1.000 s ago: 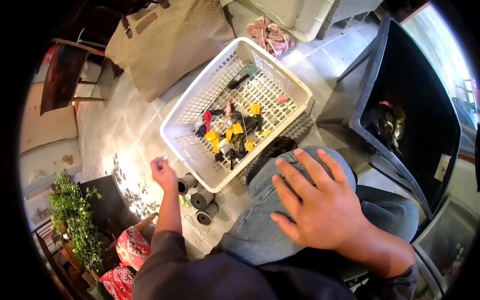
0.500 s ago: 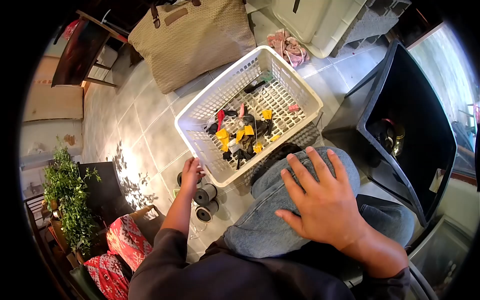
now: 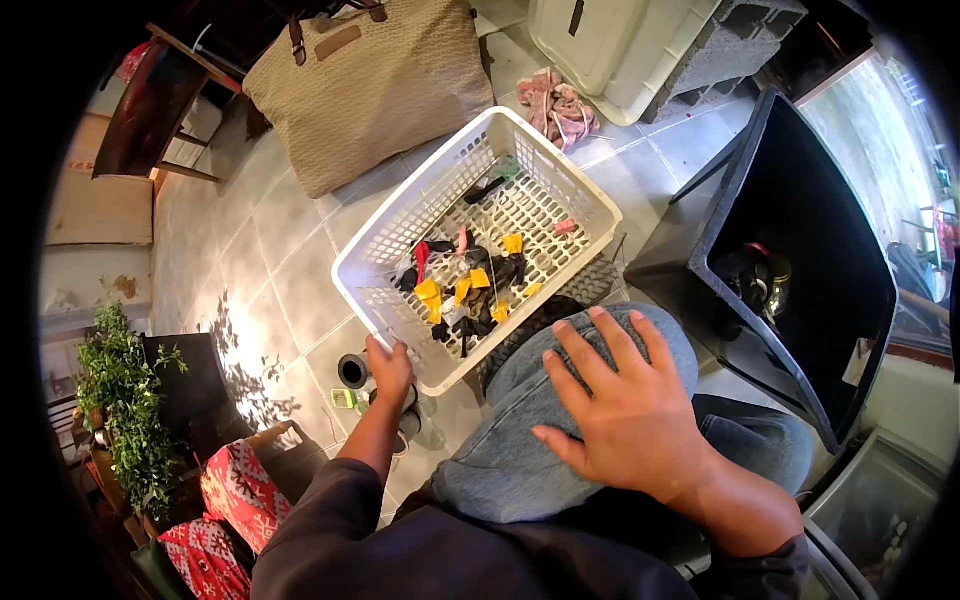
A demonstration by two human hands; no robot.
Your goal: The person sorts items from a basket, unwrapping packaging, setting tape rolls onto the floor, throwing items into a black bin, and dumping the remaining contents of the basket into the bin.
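Observation:
A white plastic basket [image 3: 350,268] with slotted sides stands on the tiled floor, holding black, yellow and red scraps and a pink piece [image 3: 565,227]. My left hand [image 3: 390,368] is at its near left edge, fingers bent against the rim; whether they wrap under it is hard to see. Dark spools [image 3: 353,371] and a small green item [image 3: 343,399] lie beside that hand, partly covered by it. My right hand [image 3: 630,415] rests flat on my jeans-clad knee [image 3: 510,430], its fingers spread and holding nothing.
A large black bin [image 3: 720,215] stands open at the right, with dark items and a jar inside. Behind the basket are a woven bag [image 3: 380,95], a pink cloth [image 3: 557,108], a pale lid [image 3: 600,50] and concrete blocks [image 3: 730,50]. A leafy plant [image 3: 125,400] stands left.
My left hand came in from the left of the basket and reached its near left edge. My right hand stays on the knee. The whole view has shifted slightly.

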